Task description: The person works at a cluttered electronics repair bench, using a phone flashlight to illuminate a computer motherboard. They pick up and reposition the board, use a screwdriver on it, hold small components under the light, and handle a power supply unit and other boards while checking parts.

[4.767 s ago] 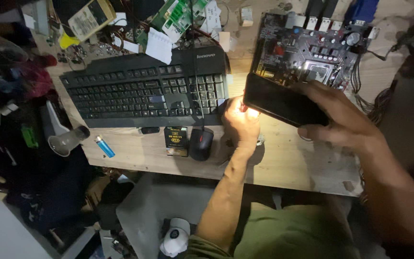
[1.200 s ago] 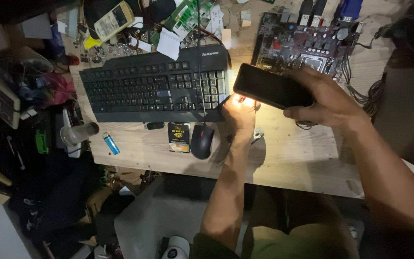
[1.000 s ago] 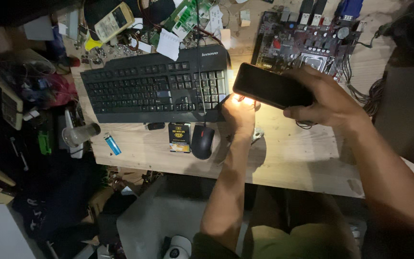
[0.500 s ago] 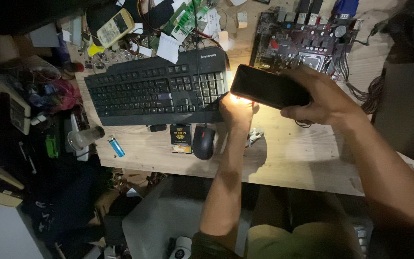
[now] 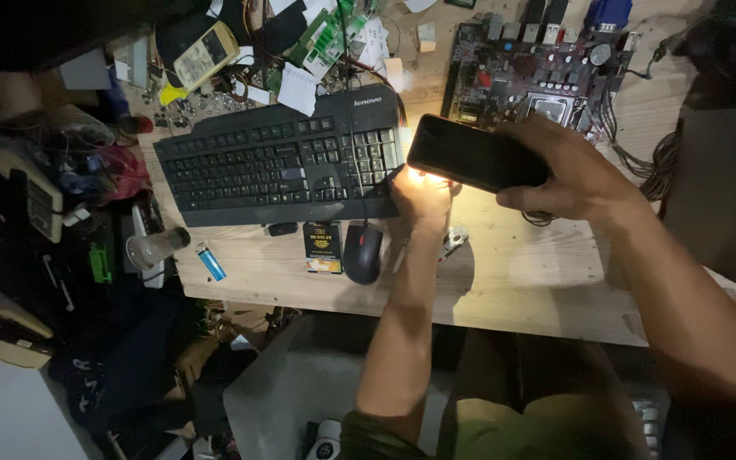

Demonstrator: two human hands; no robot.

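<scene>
Right hand (image 5: pixel 577 175) grips a dark phone (image 5: pixel 476 155) above the table (image 5: pixel 538 281) – left hand (image 5: pixel 422 192) is lit below it, fingers curled by the keyboard (image 5: pixel 278 162) corner, can't tell on what.

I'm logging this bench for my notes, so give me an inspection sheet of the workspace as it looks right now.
Surface: pale wooden desk, lit around the hands, dim elsewhere.
Job's things: dark phone held above the desk; its light falls on the left hand; circuit board behind it.
Clutter: black keyboard, black mouse, small yellow-and-black box, blue lighter, paper scraps, handheld meter.
Grippers: right hand grips the phone; left hand rests at the keyboard's right end, contents hidden.
Cables: dark bundle right of the board.
Surroundings: piled tools and oddments on the left.
</scene>
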